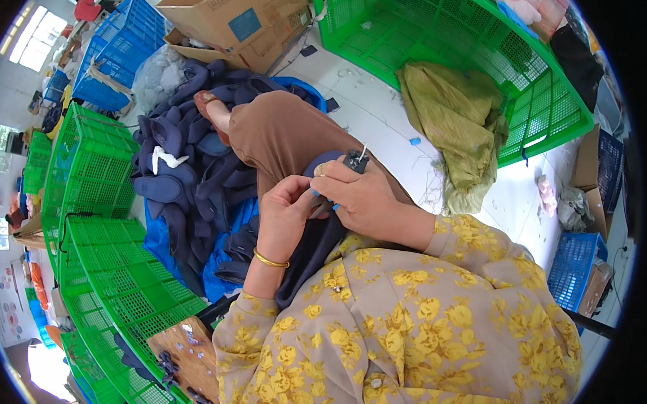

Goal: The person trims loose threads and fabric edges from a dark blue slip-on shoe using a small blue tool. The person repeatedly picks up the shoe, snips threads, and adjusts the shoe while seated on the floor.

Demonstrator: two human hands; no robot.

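Note:
Both my hands meet over my lap, above brown trousers (291, 124). My right hand (370, 203) is closed round a small black block-like piece (355, 160) with a thin white bit sticking up from it. Close beside it, my left hand (284, 211) pinches with thumb and fingers; what lies in the pinch is hidden. Blue patches show at some fingertips. A rounded navy piece (320, 163), like the end of a slipper, shows just beyond my fingers. Dark navy material (297, 268) lies across my lap below the left wrist.
Navy slippers (165, 187) are heaped on a blue sheet (159, 238) ahead-left. Green crates (98, 161) line the left; another large green crate (431, 17) holding an olive sack (453, 117) stands ahead-right. A wooden board (189, 352) sits at lower left, a cardboard box (236, 25) at the back.

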